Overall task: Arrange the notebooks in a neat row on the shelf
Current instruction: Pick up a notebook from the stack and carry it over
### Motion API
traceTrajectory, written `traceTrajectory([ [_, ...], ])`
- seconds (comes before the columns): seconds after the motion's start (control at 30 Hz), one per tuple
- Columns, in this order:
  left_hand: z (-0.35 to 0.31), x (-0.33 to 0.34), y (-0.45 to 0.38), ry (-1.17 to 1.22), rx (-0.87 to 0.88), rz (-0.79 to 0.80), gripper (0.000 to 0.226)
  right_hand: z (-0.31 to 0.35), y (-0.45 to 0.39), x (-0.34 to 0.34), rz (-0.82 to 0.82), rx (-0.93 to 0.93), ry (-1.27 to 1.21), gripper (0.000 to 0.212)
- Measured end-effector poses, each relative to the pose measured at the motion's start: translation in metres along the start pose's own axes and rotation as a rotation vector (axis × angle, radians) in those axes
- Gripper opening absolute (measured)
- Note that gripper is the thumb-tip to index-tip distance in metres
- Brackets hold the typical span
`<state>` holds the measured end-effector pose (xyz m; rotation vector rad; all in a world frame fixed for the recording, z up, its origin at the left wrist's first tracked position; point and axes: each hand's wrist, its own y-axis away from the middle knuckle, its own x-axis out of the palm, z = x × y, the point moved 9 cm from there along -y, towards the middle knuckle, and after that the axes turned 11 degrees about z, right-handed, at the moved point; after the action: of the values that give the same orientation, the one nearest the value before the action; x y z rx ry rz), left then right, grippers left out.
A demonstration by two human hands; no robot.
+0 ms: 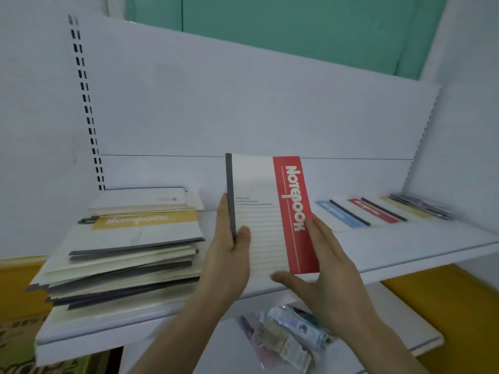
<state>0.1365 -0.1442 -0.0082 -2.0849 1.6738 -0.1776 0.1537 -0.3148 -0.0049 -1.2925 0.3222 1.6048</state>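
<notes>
A red-and-white notebook (266,211) stands upright over the middle of the white shelf (405,247). My left hand (229,249) grips its grey spine, thumb on the cover. My right hand (321,268) holds its lower right corner, thumb under the bottom edge and fingers behind the red band. A messy pile of notebooks (127,255) lies flat on the shelf's left, a yellow-banded one on top. At the right, several notebooks (378,211) lie overlapped in a row, showing blue, red and yellow bands.
A white back panel (243,103) rises behind the shelf, with a slotted upright (86,103) at the left. Below, a lower shelf holds plastic-wrapped packets (289,336). Yellow surfaces show at bottom left and bottom right.
</notes>
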Motion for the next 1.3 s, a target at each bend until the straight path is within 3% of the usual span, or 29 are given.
traceTrajectory([
  [0.33,-0.03,0.191,-0.039,-0.44,0.024,0.102,0.073,-0.174,0.046,-0.092,-0.021,0.185,0.166,0.11],
  [0.57,-0.01,0.317,-0.063,-0.73,0.048,0.529,0.11,-0.289,0.05,-0.138,0.001,0.223,0.283,0.11],
  [0.67,0.003,0.346,-0.08,-0.883,0.04,0.632,0.114,-0.321,0.038,-0.143,0.023,0.194,0.315,0.106],
  [0.83,0.027,0.379,-0.125,-0.904,0.032,0.606,0.098,-0.374,-0.003,-0.138,0.058,0.163,0.31,0.105],
  [1.3,0.112,0.43,-0.255,-1.031,-0.106,0.556,0.094,-0.491,-0.148,-0.107,0.318,0.041,0.347,0.099],
])
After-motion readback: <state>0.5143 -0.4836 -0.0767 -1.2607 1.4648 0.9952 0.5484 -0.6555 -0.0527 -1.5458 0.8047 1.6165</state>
